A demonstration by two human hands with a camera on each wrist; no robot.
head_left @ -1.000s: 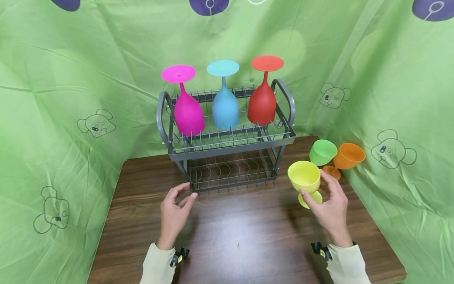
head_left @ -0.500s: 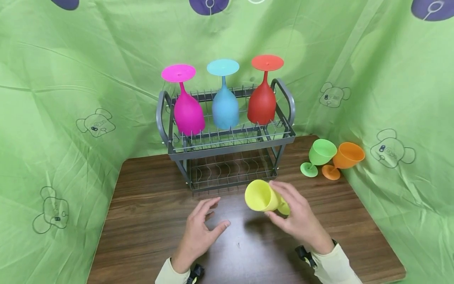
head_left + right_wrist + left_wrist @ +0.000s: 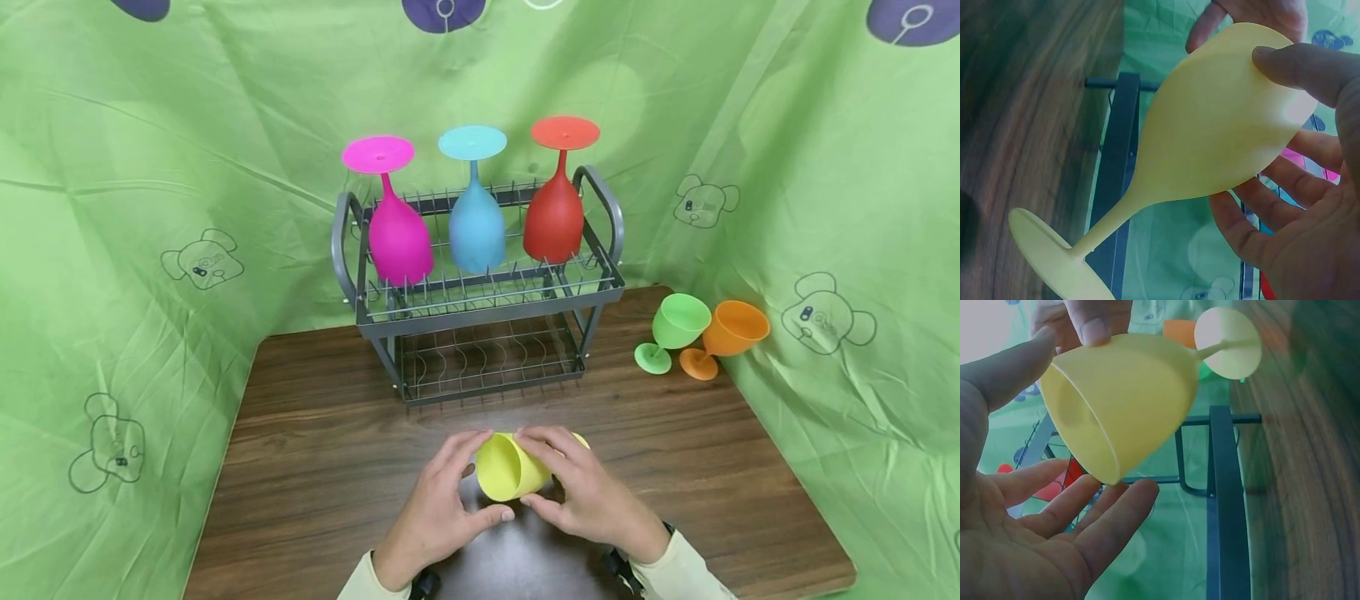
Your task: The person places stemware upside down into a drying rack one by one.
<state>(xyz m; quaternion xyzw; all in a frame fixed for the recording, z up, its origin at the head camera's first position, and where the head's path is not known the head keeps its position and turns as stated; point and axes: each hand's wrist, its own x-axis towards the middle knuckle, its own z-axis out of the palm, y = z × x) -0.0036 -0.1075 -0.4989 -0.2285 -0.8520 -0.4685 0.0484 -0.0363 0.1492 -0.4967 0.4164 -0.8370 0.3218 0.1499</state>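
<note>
A yellow plastic goblet (image 3: 497, 468) is held on its side above the table, its mouth facing left and its foot to the right. My right hand (image 3: 596, 496) grips the bowl between thumb and fingers, seen closely in the right wrist view around the yellow bowl (image 3: 1210, 125). Around the rim, my left hand (image 3: 435, 512) is spread with relaxed fingers. In the left wrist view its fingertips (image 3: 1141, 490) lie at the lower rim and its thumb is close to the upper rim; whether they press on it I cannot tell.
A grey two-tier dish rack (image 3: 491, 315) bears upside-down magenta (image 3: 401, 242), blue (image 3: 477, 233) and red goblets (image 3: 553, 221) on top. Upright green (image 3: 678, 323) and orange goblets (image 3: 735, 331) stand at the right of the wooden table (image 3: 315, 467). Green cloth (image 3: 112, 275) hangs around.
My right hand has carried the yellow goblet leftward and nearer from beside the green one, tipping it onto its side. My left hand has moved from the rack's corner to the goblet's rim.
</note>
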